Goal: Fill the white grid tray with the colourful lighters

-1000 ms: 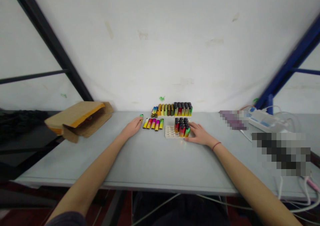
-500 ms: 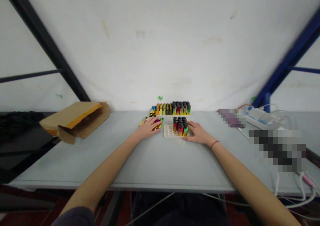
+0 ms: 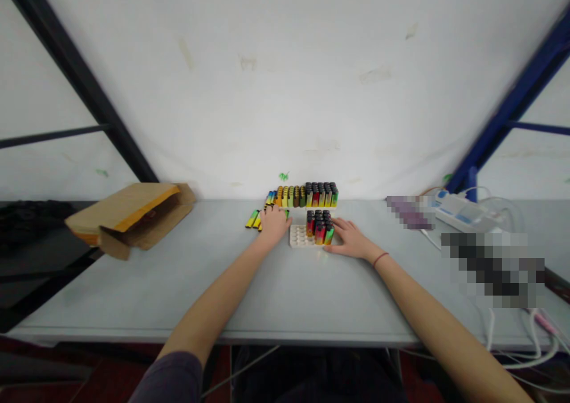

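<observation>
My left hand (image 3: 274,226) is over a loose row of coloured tubes (image 3: 252,219) with black ends, which lie on the table. Its fingers bend down among them and the fingertips are hidden, so I cannot tell whether it grips one. My right hand (image 3: 351,239) holds the right end of a white tray (image 3: 301,238) with round holes, thumb at the near corner and fingers at the far side. Upright red, orange and green tubes (image 3: 319,231) with black tops fill the tray's right part. Bare holes show at its left.
Behind, by the wall, stand packed rows of black-topped tubes (image 3: 321,195), yellow and dark tubes (image 3: 291,196) and a few blue-yellow ones (image 3: 269,198). An open cardboard box (image 3: 129,216) sits at left. A power strip (image 3: 463,210) and white cables (image 3: 537,338) lie at right.
My left hand has moved slightly right along the lying tubes and its fingers have bent, uncovering yellow-green tubes at the left. My right hand stays at the tray. The view has shifted slightly.
</observation>
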`<state>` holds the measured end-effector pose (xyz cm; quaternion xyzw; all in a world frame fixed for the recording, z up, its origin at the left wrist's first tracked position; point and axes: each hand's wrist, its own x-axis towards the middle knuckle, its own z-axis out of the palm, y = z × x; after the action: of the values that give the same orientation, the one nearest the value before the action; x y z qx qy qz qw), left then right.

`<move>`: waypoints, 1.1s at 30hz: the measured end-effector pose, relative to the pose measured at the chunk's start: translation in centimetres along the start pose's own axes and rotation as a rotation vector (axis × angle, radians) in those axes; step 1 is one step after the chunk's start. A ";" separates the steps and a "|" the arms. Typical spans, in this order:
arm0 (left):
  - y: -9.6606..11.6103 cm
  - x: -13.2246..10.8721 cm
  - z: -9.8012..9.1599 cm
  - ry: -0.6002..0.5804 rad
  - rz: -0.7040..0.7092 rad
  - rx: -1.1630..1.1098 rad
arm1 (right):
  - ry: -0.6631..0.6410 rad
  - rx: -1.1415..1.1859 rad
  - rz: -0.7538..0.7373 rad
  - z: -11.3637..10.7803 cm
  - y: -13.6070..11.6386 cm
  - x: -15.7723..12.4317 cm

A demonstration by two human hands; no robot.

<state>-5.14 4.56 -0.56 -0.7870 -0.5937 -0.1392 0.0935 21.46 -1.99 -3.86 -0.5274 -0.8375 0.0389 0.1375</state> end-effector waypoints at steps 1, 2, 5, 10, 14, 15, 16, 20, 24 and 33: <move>0.2 0.0 0.1 -0.005 -0.007 0.003 | 0.001 0.000 0.000 0.0 0.0 0.0; 0.4 -0.1 0.1 -0.012 -0.009 0.007 | 0.002 -0.001 -0.001 0.0 0.0 0.0; 1.0 -0.5 -0.1 -0.031 -0.013 -0.013 | -0.003 -0.010 -0.012 -0.1 0.0 0.1; 0.8 -0.3 -0.3 0.052 -0.104 -0.274 | -0.001 -0.011 -0.006 -0.1 -0.1 0.0; -0.4 0.2 -0.2 0.101 -0.264 -0.873 | 0.004 -0.001 0.000 0.0 0.1 0.0; -0.5 0.2 -0.2 0.095 -0.309 -1.030 | 0.004 0.000 0.001 0.0 0.1 0.0; -0.5 0.2 -0.3 0.080 -0.347 -1.168 | 0.003 0.002 0.001 0.0 0.2 0.0; 0.3 -0.2 -1.1 0.007 -0.402 -1.517 | -0.014 0.010 0.009 0.0 0.0 0.0; 1.2 -0.7 -2.3 -0.053 -0.348 -1.698 | -0.013 0.011 0.094 -0.1 -0.7 -0.1; 1.7 -0.8 -3.2 -0.218 -0.460 -1.817 | 0.051 0.046 0.140 -0.5 -0.8 0.3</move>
<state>-4.07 2.39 2.20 -0.4308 -0.4039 -0.4895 -0.6417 20.80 -2.07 -3.16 -0.5820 -0.7938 0.0539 0.1679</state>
